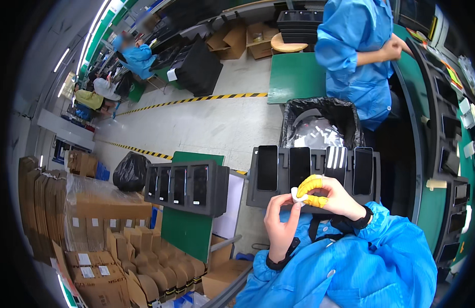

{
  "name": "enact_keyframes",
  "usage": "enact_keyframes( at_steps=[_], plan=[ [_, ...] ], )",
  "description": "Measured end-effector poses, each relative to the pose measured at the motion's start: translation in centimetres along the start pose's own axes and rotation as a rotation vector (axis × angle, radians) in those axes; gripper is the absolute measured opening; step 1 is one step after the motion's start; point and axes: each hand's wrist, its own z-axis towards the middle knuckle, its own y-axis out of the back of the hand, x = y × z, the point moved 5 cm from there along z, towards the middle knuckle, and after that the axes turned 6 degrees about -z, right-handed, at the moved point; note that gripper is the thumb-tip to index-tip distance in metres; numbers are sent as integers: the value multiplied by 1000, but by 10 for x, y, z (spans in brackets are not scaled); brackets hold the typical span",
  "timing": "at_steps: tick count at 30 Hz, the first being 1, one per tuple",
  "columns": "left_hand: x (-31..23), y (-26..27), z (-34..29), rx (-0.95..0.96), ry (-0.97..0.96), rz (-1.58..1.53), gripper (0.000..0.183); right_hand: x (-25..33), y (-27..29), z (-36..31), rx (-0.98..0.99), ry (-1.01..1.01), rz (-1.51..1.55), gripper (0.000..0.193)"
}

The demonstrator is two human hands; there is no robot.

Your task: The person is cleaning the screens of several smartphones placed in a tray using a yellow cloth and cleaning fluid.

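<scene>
Above the near edge of a dark foam tray (pixel 253 192), my two hands meet over a small white piece (pixel 297 196), whose exact kind I cannot make out. My left hand (pixel 282 223) pinches it from the left. Yellow covers sit on fingers of my right hand (pixel 335 197), which closes on it from the right. Behind my hands the tray holds a row of phones: a black phone (pixel 267 167) at the left, a second phone (pixel 300 164), a phone with white stripes (pixel 335 163), and a phone (pixel 362 171) at the right.
Beyond the tray stands a bin (pixel 286 123) lined with a black bag, holding clear and white scraps. A second phone tray (pixel 219 190) rests on a green table (pixel 188 233) to the left. Cardboard boxes (pixel 101 280) fill the lower left. A co-worker (pixel 353 61) in blue stands ahead.
</scene>
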Motion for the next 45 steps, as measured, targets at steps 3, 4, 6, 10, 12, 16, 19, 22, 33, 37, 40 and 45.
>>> enact_keyframes(
  at_steps=[3,4,6,10,12,16,19,22,33,37,40,45],
  plan=[
    [-11,-16,3,47,-78,55,20,2,15,-16,-98,64,-145,18],
    [-14,-21,2,64,-91,65,19,-5,19,-22,-88,103,-136,28],
    [-17,-31,1,96,-104,72,18,-8,23,-32,-110,34,0,34],
    [-20,-47,-3,144,-90,65,18,-12,33,-49,-78,-68,145,45],
    [-18,-54,-5,179,-89,52,18,-16,38,-58,-75,-104,192,40],
    [-18,-71,-5,231,-120,34,20,-14,53,-68,-152,-80,216,27],
    [-20,-79,-5,252,-123,60,20,-17,61,-71,-211,-1,190,25],
    [-18,-81,-4,269,-126,110,19,-20,66,-71,-211,-21,164,25],
    [11,-101,-3,366,8,139,20,-7,82,-83,-311,-104,1,16],
    [8,-117,4,375,55,163,16,-24,99,-92,-300,-7,-174,24],
    [-23,-144,12,432,29,182,15,-25,108,-97,-334,89,-155,24],
    [-2,-149,19,489,15,189,18,-27,121,-97,-335,19,-169,21]
  ],
)
